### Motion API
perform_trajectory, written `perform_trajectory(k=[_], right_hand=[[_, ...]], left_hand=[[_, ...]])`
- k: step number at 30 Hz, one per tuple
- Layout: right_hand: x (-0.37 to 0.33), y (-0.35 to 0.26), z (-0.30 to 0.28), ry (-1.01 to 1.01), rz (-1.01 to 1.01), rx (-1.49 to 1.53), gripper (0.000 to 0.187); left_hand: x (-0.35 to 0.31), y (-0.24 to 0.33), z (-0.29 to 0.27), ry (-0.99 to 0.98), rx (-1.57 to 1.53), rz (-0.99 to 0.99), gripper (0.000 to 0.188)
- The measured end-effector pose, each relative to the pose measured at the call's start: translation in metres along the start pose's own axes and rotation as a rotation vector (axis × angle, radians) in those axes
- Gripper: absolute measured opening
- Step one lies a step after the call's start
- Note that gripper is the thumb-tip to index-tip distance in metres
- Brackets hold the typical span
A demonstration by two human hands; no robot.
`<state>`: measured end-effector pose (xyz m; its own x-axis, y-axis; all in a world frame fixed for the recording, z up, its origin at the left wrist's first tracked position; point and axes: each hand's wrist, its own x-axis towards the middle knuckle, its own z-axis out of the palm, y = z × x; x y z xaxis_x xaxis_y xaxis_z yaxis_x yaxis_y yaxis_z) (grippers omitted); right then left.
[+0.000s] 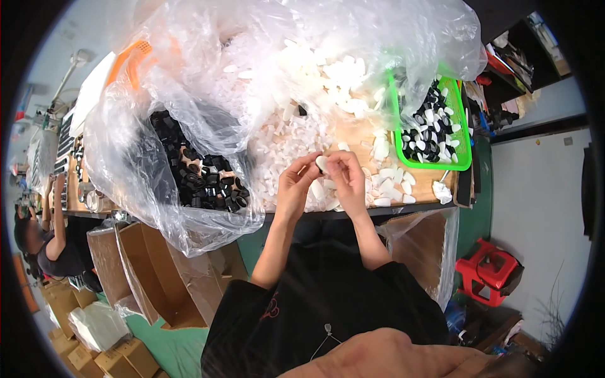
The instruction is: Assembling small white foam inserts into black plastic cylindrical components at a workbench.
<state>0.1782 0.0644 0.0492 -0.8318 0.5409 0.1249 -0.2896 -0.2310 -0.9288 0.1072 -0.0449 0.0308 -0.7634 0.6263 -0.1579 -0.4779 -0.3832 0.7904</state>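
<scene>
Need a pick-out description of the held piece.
Start at the wooden worktable, at its near edge. There the left hand and right hand meet. Pinched between them is a white oval piece, held up, unlike the loose white pieces lying around.

Table (431, 181) is smooth wood. On it: basket (435, 166), glossy plastic; bag (208, 230), clear, crinkled, shiny plastic. Over it: white piece (322, 165), smooth. Below it: box (161, 274), matt cardboard.
</scene>
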Motion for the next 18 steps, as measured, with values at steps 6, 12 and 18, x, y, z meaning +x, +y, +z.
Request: perform_trajectory(k=[6,12,18], right_hand=[[-0.001,-0.013,0.0,0.071,-0.057,-0.158,0.017],[0.001,-0.037,0.01,0.085,-0.395,-0.768,0.016],[0.005,-0.037,0.011,0.013,-0.439,-0.867,0.02]], left_hand=[[-0.001,0.005,-0.012,-0.068,-0.084,-0.026,0.032],[-0.001,0.012,-0.01,-0.037,-0.149,0.037,0.034],[-0.002,0.019,-0.007,-0.078,0.078,0.129,0.03]])
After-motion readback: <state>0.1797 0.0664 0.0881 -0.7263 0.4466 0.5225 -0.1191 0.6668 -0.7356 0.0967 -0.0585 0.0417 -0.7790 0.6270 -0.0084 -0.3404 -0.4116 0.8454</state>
